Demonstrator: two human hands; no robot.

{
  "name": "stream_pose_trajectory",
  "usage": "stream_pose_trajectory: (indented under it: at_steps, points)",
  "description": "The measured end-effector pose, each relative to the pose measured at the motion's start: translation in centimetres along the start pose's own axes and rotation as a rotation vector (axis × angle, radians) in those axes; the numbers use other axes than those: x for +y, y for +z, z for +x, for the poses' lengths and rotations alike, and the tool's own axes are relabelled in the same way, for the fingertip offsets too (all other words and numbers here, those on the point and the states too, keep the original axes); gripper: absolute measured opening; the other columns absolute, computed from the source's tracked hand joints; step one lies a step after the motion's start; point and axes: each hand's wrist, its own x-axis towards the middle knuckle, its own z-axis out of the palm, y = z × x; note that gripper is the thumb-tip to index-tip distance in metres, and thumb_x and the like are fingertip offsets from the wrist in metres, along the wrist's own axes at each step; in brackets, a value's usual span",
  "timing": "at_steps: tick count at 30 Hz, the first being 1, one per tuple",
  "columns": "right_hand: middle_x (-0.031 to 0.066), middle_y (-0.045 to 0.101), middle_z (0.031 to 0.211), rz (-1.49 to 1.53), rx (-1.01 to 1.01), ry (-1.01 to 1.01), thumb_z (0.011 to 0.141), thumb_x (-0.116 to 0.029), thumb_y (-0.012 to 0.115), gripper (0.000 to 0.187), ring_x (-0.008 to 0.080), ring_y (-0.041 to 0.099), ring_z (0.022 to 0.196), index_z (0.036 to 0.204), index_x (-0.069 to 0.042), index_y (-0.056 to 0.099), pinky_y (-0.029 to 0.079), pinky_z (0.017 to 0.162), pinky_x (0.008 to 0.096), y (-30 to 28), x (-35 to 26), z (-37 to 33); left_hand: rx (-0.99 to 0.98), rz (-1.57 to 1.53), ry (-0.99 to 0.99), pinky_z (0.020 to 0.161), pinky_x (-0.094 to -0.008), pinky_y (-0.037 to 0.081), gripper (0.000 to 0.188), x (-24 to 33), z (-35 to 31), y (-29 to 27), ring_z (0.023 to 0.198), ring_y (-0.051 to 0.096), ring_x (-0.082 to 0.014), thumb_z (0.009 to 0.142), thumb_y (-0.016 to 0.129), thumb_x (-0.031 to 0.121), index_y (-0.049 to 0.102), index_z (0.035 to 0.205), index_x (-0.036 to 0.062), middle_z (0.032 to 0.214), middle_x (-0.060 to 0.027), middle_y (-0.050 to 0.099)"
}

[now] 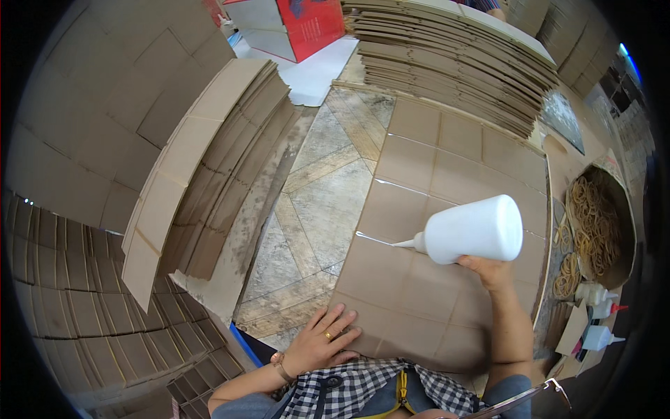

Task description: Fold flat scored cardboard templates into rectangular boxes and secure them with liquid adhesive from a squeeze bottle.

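Note:
My right hand grips a large white squeeze bottle with a narrow nozzle, tilted so the tip points left. Under it lies a brown cardboard sheet crossed by crease lines. The nozzle tip is at or just above a white line of glue on the sheet; I cannot tell if it touches. Farther up the sheet run more thin white lines. At the sheet's near left corner my left hand rests flat, fingers spread, holding nothing. It wears a ring and a wristwatch.
Folded cardboard leans in a stack on the left. Another tall cardboard stack stands behind the sheet, near a red and white box. To the right are a container of rubber bands and small nozzle bottles. Someone's arm shows at the back.

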Motion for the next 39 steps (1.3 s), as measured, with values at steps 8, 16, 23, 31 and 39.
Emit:
stream_pose_trajectory:
  at_steps: [8, 16, 23, 31, 39]
  points:
    - [0.0095, 0.064, 0.103, -0.129, 0.288, -0.086, 0.06, -0.023, 0.089, 0.072, 0.0211, 0.061, 0.095, 0.117, 0.003, 0.054, 0.05, 0.084, 0.0354, -8.1, -2.4, -5.0, -0.044, 0.022, -0.026, 0.103, -0.0495, 0.033, 0.051, 0.3, 0.1, 0.0, 0.13, 0.039, -0.0339, 0.073, 0.075, 0.038, 0.06, 0.117, 0.0155, 0.135, -0.0107, 0.048]
    - [0.0073, 0.064, 0.094, -0.32, 0.587, -0.077, 0.057, -0.03, 0.089, 0.07, 0.0189, 0.062, 0.087, 0.111, 0.003, 0.056, 0.05, 0.078, 0.0323, -18.6, -5.0, -11.3, -0.039, 0.026, -0.001, 0.102, -0.0537, 0.031, 0.054, 0.3, 0.3, 0.1, 0.13, 0.037, -0.0369, 0.069, 0.079, 0.035, 0.061, 0.115, 0.0132, 0.137, -0.0123, 0.045]
    - [0.0075, 0.063, 0.098, -0.422, 0.69, -0.017, 0.059, -0.018, 0.085, 0.069, 0.0183, 0.061, 0.09, 0.117, 0.001, 0.053, 0.049, 0.08, 0.0313, -24.3, -7.3, -14.2, -0.047, 0.04, 0.018, 0.1, -0.0575, 0.03, 0.052, 0.1, 0.0, 0.7, 0.129, 0.036, -0.0408, 0.068, 0.08, 0.033, 0.062, 0.111, 0.0109, 0.134, -0.0156, 0.046]
    - [0.0092, 0.063, 0.099, -0.544, 0.689, -0.096, 0.056, -0.027, 0.089, 0.077, 0.0189, 0.06, 0.091, 0.116, 0.003, 0.052, 0.049, 0.079, 0.0328, -19.2, -8.3, -14.2, -0.008, 0.079, 0.133, 0.098, -0.0567, 0.033, 0.049, 1.1, 0.0, -0.1, 0.124, 0.041, -0.0412, 0.072, 0.076, 0.029, 0.061, 0.113, 0.0084, 0.131, -0.0165, 0.048]
    - [0.0088, 0.062, 0.099, 0.169, 0.465, -0.206, 0.063, -0.024, 0.083, 0.067, 0.0177, 0.06, 0.089, 0.115, 0.004, 0.052, 0.05, 0.077, 0.0318, 0.2, -2.1, -11.1, -0.021, -0.009, 0.073, 0.101, -0.051, 0.033, 0.046, 3.0, 0.5, 1.0, 0.122, 0.043, -0.0375, 0.076, 0.071, 0.025, 0.059, 0.117, 0.0077, 0.126, -0.0154, 0.051]
